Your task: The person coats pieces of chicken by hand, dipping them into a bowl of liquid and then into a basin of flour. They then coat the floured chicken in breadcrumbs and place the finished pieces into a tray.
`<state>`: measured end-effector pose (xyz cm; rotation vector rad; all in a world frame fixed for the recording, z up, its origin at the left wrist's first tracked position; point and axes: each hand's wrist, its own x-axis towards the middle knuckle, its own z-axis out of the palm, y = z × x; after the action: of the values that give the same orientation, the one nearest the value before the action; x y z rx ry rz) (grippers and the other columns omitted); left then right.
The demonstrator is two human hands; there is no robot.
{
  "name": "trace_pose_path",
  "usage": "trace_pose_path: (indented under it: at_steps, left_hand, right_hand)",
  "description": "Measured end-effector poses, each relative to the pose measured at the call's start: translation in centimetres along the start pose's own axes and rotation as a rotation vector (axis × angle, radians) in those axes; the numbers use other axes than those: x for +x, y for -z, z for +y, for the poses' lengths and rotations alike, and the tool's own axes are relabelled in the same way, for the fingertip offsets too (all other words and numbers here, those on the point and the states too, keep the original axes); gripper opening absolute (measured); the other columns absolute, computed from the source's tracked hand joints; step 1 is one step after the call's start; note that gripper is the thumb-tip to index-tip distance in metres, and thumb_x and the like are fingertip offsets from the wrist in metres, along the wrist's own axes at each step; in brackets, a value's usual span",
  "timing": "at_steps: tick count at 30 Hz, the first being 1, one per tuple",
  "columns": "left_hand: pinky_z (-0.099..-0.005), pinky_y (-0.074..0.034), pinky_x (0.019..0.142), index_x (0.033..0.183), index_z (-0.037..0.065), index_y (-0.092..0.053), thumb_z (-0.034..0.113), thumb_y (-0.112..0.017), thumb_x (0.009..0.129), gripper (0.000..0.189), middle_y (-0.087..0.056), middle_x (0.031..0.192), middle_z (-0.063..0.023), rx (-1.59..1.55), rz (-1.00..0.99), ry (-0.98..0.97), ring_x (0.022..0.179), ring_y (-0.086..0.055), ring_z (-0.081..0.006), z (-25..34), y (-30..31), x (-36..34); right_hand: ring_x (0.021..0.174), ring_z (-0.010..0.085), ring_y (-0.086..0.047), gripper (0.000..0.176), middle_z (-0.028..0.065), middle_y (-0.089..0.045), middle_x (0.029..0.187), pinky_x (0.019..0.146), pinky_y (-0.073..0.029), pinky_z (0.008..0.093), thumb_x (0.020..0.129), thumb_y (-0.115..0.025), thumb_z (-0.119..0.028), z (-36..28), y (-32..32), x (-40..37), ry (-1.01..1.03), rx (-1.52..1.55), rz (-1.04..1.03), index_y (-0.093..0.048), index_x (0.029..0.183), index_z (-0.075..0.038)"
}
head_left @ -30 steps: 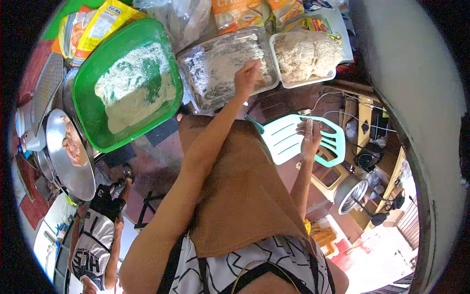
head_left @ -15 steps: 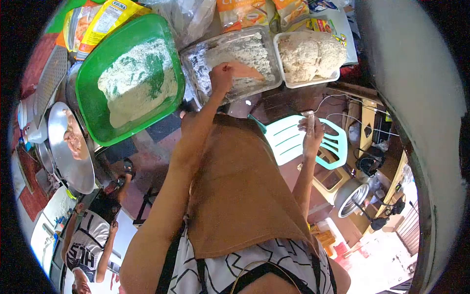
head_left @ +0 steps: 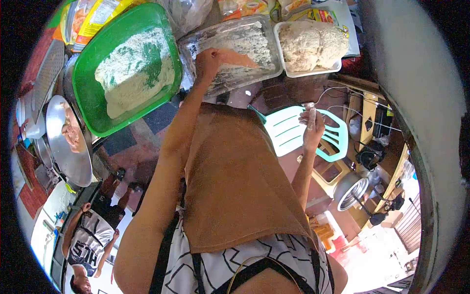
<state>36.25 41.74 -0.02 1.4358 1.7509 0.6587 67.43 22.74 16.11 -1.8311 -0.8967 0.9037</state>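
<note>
Leftward across the flour tray (head_left: 259, 36) went the left hand (head_left: 206, 61), pinching a meat slice (head_left: 238, 59); right hand (head_left: 312, 128) loosely curled, empty. Breaded pile (head_left: 311, 46) done; raw pieces (head_left: 72, 133) remain.

In your left hand (head_left: 208, 61) the orange-pink flat piece of meat (head_left: 238, 59) looks smooth, the clear plastic tray (head_left: 267, 66) beneath it rough with crumbs, the green plastic basin (head_left: 90, 105) beside it glossy.

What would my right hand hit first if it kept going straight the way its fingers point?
Your right hand would likely meet the dark table edge, just before the white tray; depth is unclear.
</note>
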Motion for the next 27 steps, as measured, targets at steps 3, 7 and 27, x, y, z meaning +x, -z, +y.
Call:
trace_pose_path:
  at_steps: [3, 7, 27]
  left_hand:
    - [-0.0384, -0.051, 0.075, 0.094, 0.004, -0.068, 0.020, -0.065, 0.077, 0.023, -0.067, 0.087, -0.0165, 0.057, 0.060, -0.067, 0.082, -0.065, -0.0314, 0.0, 0.6, -0.2]
    - [-0.0396, -0.050, 0.074, 0.092, 0.006, -0.070, 0.023, -0.065, 0.077, 0.023, -0.067, 0.086, -0.0165, 0.196, 0.068, -0.050, 0.081, -0.065, -0.0327, -0.8, 1.0, 0.1]
    - [-0.0420, -0.048, 0.073, 0.088, 0.005, -0.066, 0.017, -0.067, 0.075, 0.018, -0.065, 0.083, -0.0154, 0.001, 0.210, -0.062, 0.078, -0.062, -0.0338, -5.8, 1.0, 2.3]
  right_hand:
    - [0.066, 0.0125, -0.058, 0.038, 0.0068, -0.062, 0.075, 0.060, -0.047, 0.0256, 0.097, -0.046, -0.032, -0.1, -0.2, -0.2, -0.037, -0.040, 0.014, -0.060, 0.099, 0.003]
    - [0.066, 0.0125, -0.058, 0.038, 0.0069, -0.062, 0.075, 0.060, -0.047, 0.0253, 0.097, -0.046, -0.033, -0.2, -0.3, -0.4, -0.050, -0.023, 0.010, -0.060, 0.100, 0.003]
    - [0.064, 0.0127, -0.060, 0.035, 0.0079, -0.063, 0.075, 0.057, -0.049, 0.0259, 0.097, -0.047, -0.031, -0.4, -1.0, -1.0, -0.003, -0.049, 0.032, -0.061, 0.096, 0.001]
